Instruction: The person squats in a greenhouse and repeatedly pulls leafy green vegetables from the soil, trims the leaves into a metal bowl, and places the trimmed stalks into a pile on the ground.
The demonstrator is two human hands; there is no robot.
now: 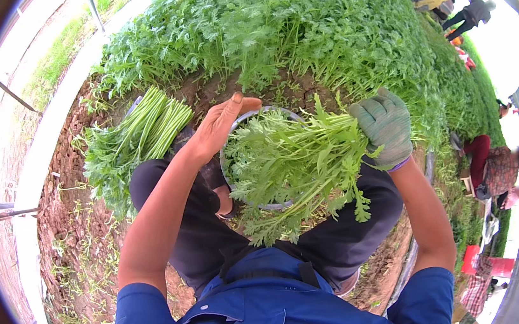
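Observation:
My right hand, in a grey-green knit glove, grips a bunch of leafy greens by the stems, its leaves spreading left and down. Under the bunch is a round container, of which mainly the pale rim shows; its inside is mostly hidden. My left hand is bare and held above the container's left edge, fingers apart from the bunch, with nothing seen in it. A stack of cut greens lies left of my knee, stems towards the upper right and leaves towards the lower left.
A dense bed of growing greens spans the far side. Bare soil with scattered trimmings lies at the left, beside a white sheet edge. At the right are several people, one seated and one standing, and a red container.

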